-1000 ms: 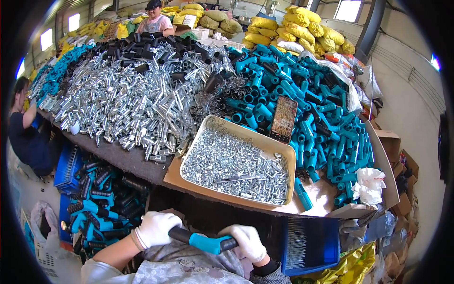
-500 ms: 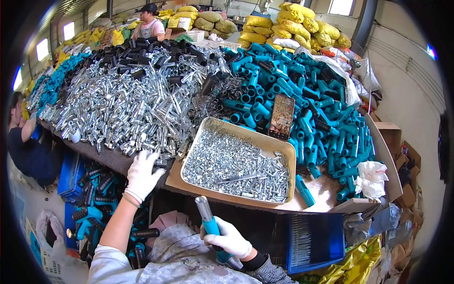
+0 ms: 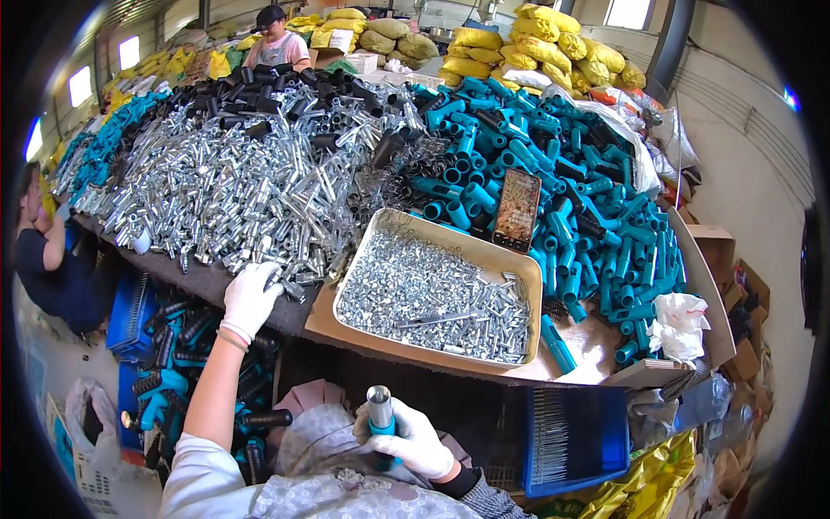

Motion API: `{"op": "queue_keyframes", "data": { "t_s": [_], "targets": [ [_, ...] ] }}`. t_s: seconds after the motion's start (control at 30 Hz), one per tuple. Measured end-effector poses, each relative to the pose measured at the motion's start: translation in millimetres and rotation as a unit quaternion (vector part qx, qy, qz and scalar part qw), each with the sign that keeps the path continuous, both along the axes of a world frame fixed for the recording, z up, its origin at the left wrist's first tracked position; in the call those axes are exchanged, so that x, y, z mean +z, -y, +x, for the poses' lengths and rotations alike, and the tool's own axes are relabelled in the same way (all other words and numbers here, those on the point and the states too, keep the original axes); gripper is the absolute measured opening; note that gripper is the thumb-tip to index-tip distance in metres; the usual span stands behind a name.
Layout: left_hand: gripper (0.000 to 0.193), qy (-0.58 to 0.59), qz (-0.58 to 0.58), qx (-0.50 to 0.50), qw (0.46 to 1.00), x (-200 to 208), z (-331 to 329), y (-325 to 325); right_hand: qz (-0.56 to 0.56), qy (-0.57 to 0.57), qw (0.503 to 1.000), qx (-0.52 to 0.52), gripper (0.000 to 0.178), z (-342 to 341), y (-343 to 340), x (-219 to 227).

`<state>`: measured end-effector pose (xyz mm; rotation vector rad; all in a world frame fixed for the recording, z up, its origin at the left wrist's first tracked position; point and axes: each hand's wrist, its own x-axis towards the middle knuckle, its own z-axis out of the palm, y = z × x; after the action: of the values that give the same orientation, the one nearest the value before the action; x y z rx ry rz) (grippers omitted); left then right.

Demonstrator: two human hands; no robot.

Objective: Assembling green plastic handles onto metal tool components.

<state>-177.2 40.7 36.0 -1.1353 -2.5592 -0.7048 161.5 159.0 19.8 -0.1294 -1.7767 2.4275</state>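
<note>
My left hand [image 3: 251, 298], in a white glove, rests at the near edge of a wide heap of shiny metal tubes [image 3: 225, 195]. Its fingers are bent together against the parts; whatever they pinch is hidden. My right hand [image 3: 417, 439], gloved too, is wrapped around a teal plastic handle [image 3: 381, 427] in front of my body. A metal tube [image 3: 379, 398] sticks up out of that handle, its open end tilted toward me. Right of my left hand, a cream tray [image 3: 432, 357] holds many small metal pins and springs.
Teal handles [image 3: 562, 233] lie heaped at the right, with a phone [image 3: 517, 210] propped on them. Blue crates [image 3: 577, 441] stand below the table edge. Crumpled white plastic [image 3: 679, 327] sits at the right corner. A person [image 3: 278, 48] works behind the heap, another [image 3: 54, 268] at far left.
My left hand has drawn slightly nearer and left, its fingers more bent. My right hand has lowered a little, and the tube's end now tips toward me.
</note>
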Motion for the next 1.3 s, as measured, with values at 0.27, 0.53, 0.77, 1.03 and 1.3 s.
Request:
{"op": "queue_keyframes", "data": {
  "t_s": [0.27,0.53,0.77,1.03,1.3],
  "targets": [
    [0.012,0.266,0.229,-0.074,0.934,12,53,32,0.118,0.078,0.980,-0.141,0.054,16,-2,17],
    [0.010,0.367,0.166,-0.188,0.896,51,166,33,0.440,-0.023,0.884,-0.154,0.049,-11,10,9],
    [0.012,0.351,0.110,-0.184,0.911,42,167,35,0.542,-0.015,0.819,-0.189,0.049,-6,9,2],
    [0.014,0.341,0.054,-0.185,0.920,36,172,30,0.601,-0.017,0.776,-0.188,0.050,0,3,-2],
    [0.021,0.221,0.022,-0.371,0.902,46,172,30,0.399,0.001,0.913,-0.085,0.040,11,-12,-17]
  ]
}}
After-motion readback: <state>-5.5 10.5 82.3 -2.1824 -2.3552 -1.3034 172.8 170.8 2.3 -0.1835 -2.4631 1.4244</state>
